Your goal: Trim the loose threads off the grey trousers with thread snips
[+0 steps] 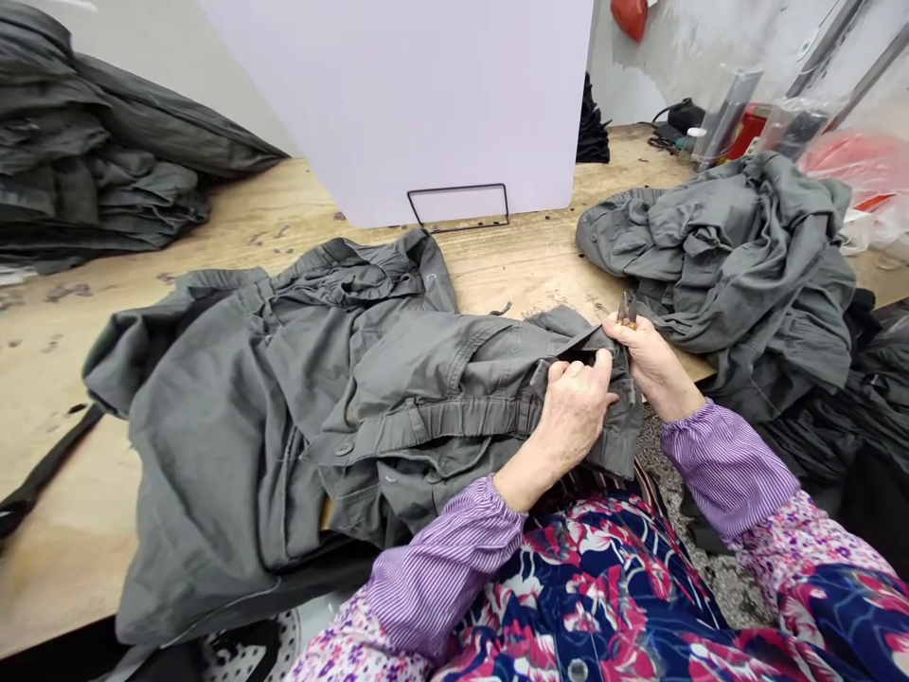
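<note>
Grey trousers (426, 365) lie across the table in front of me, with the elastic waistband and a button facing my side. My left hand (572, 417) pinches the cloth near their right end, fingers curled over a fold. Just beyond it, my right hand (657, 365) is closed on the edge of the same cloth. Small thread snips (626, 308) stick up from that right hand, blades pointing away from me. Their handles are mostly hidden in the palm. More grey garment cloth (205, 455) lies bunched to the left.
A crumpled heap of grey garments (731, 256) sits at the right, and a dark pile (92, 152) at the back left. A white board (426, 95) stands behind a black wire stand (461, 208) on the wooden table (276, 204). A black strap (49, 474) lies at left.
</note>
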The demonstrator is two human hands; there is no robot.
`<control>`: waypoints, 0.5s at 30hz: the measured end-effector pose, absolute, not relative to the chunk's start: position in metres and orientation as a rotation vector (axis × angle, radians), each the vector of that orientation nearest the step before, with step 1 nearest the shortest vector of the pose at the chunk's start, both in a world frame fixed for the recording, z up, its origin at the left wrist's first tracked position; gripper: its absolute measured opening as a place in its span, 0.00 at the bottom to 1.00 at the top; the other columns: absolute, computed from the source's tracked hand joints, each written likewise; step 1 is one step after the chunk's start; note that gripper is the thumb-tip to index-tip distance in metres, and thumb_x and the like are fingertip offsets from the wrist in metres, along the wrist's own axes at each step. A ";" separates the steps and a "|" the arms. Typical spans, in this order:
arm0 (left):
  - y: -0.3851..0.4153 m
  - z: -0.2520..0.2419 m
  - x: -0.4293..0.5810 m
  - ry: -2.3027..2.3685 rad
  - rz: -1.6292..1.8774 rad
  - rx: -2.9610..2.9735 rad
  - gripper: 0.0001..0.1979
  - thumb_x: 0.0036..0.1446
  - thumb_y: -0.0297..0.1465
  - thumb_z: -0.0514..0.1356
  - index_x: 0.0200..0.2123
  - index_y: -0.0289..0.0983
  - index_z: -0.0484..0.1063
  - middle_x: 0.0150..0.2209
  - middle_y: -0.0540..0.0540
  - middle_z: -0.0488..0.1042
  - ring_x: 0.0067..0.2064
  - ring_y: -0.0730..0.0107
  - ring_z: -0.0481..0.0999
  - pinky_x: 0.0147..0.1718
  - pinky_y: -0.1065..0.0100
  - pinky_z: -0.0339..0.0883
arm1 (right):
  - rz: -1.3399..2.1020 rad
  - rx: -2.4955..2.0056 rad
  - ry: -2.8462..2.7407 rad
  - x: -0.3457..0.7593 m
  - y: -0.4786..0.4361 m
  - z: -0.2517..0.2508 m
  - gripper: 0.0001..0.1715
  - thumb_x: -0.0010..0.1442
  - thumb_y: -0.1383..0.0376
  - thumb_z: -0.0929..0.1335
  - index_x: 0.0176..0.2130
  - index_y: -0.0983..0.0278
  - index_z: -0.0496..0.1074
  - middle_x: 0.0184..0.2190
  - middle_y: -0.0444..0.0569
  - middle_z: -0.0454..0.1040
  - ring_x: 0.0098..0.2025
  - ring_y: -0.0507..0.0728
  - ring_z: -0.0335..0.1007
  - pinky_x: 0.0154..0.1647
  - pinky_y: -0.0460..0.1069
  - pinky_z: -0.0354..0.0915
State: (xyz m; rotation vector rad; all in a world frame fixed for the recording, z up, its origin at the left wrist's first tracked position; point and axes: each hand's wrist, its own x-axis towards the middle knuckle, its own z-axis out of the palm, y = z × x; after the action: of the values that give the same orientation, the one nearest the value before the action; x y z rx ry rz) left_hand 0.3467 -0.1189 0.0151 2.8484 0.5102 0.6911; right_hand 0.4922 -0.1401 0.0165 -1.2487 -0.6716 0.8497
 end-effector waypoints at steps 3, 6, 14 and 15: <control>-0.125 0.004 0.345 0.411 0.616 2.942 0.08 0.56 0.21 0.49 0.31 0.34 0.66 0.26 0.44 0.69 0.33 0.62 0.67 0.37 0.61 0.58 | 0.895 -1.212 -0.552 0.491 -0.136 0.017 0.22 0.40 0.56 0.73 0.24 0.63 0.58 0.17 0.36 0.54 0.18 0.45 0.49 0.19 0.43 0.53; -0.131 0.001 0.340 0.455 0.577 2.947 0.10 0.54 0.19 0.48 0.28 0.34 0.66 0.24 0.44 0.68 0.31 0.61 0.67 0.36 0.61 0.60 | 0.891 -1.209 -0.556 0.488 -0.135 0.019 0.22 0.42 0.56 0.72 0.23 0.62 0.57 0.17 0.35 0.51 0.17 0.45 0.46 0.18 0.43 0.50; -0.112 0.011 0.358 0.651 0.730 1.937 0.08 0.54 0.23 0.49 0.28 0.36 0.66 0.28 0.46 0.69 0.36 0.63 0.69 0.35 0.64 0.64 | 0.176 -1.380 -1.480 0.457 -0.161 0.046 0.09 0.57 0.67 0.65 0.25 0.63 0.64 0.21 0.43 0.63 0.24 0.49 0.58 0.26 0.45 0.56; -0.107 0.010 0.358 0.672 0.722 1.789 0.07 0.53 0.24 0.51 0.25 0.37 0.65 0.25 0.47 0.67 0.34 0.64 0.69 0.33 0.64 0.64 | 0.107 -1.346 -1.578 0.450 -0.164 0.046 0.08 0.57 0.69 0.64 0.26 0.63 0.64 0.22 0.43 0.63 0.25 0.49 0.59 0.28 0.45 0.56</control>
State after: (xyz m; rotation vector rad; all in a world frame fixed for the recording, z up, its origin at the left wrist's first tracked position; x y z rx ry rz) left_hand 0.3580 -0.1071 0.0100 1.7894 0.6723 0.7217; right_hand 0.4505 -0.1638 0.0464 -1.3461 -1.5783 0.1071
